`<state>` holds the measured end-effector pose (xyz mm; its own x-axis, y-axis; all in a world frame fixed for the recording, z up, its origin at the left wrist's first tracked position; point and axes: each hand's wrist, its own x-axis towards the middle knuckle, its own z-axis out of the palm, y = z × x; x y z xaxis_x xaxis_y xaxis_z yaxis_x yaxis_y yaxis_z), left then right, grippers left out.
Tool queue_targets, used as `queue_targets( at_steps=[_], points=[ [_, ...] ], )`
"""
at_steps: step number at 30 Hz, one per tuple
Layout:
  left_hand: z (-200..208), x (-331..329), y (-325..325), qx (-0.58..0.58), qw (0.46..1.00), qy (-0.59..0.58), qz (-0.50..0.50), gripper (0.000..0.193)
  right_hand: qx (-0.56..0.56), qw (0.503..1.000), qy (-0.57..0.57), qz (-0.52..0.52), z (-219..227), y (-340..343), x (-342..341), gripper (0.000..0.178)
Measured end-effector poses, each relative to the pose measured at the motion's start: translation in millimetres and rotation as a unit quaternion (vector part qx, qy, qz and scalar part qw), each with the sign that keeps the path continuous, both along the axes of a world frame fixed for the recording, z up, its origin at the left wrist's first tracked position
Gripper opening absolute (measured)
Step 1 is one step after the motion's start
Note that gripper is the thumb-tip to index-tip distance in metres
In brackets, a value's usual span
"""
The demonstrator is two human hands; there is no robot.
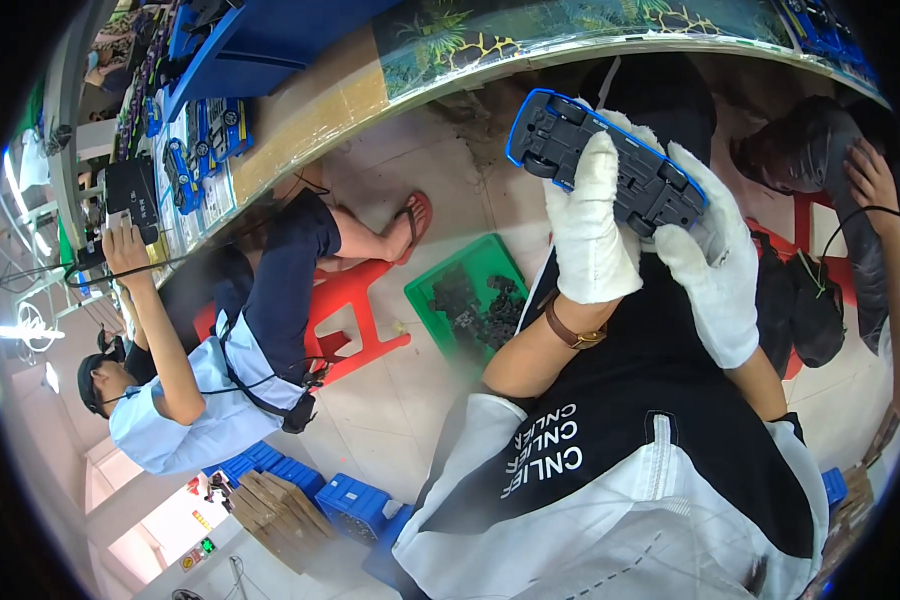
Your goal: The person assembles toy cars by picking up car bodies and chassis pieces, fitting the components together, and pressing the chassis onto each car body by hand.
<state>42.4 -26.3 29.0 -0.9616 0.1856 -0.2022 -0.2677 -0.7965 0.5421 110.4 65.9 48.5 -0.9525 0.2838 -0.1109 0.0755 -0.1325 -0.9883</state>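
Note:
A blue toy car [615, 165] is held between my two gloved hands, its black underside turned up toward me. My left hand [595, 225], in a white glove, grips the near side of the car with the thumb lying over the black base. My right hand [715, 255], gloved alike, wraps round the car's right end, thumb at its lower edge. The fingers behind the car are mostly hidden. Below and to the left, a green tray [425, 300] holds small black parts [475, 305].
A workbench [315, 130] runs along the top, with several blue toy cars [205, 145] at its left. A co-worker in a light blue shirt [185, 420] sits at left by a red stool [355, 320]. Another person's hand [873, 178] is at right. Blue crates [355, 505] stand behind.

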Motion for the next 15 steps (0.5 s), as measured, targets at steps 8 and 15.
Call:
queue_targets(
  at_steps=[8, 15],
  points=[
    [-5.3, -0.3, 0.3, -0.021, 1.0, -0.02, 0.009, 0.029, 0.02, 0.998, -0.059, 0.02, -7.0, 8.0, -1.8, 0.065],
    [-5.1, 3.3, 6.4, -0.08, 0.996, -0.013, 0.048, 0.025, -0.041, 0.998, -0.04, -0.016, -10.0, 1.1, -3.0, 0.057]
  ],
)
